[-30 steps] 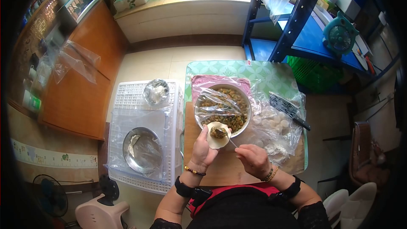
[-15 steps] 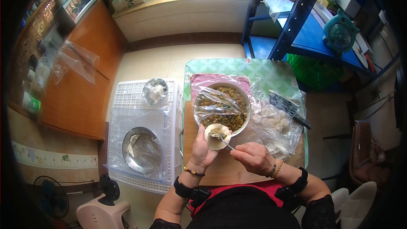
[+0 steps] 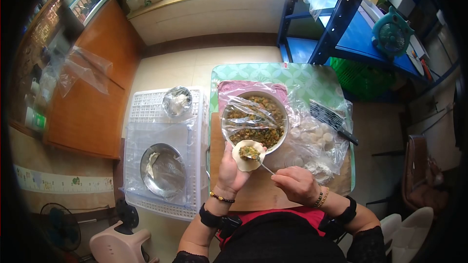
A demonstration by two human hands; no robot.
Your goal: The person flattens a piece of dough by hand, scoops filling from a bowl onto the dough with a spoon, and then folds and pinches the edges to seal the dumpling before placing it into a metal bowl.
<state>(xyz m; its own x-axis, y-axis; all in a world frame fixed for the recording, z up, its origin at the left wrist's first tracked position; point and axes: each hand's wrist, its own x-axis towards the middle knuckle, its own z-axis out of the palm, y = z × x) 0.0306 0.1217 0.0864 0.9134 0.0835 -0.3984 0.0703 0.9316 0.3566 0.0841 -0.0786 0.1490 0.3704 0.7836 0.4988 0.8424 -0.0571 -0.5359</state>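
Left hand [image 3: 233,170] cups dumpling wrapper [image 3: 247,155], filling on top, near edge of filling bowl [image 3: 255,121] | right hand [image 3: 296,185] pinches spoon [image 3: 261,163] | wrapper judged soft, thin, tearable: support underneath, hold by rim.

No legible text, label, brand or number anywhere: the small red tag [image 3: 285,66] at the far edge of the green patterned tablecloth [image 3: 273,74] and the printed strip [image 3: 58,183] along the wall base at left are too small and blurred to read.
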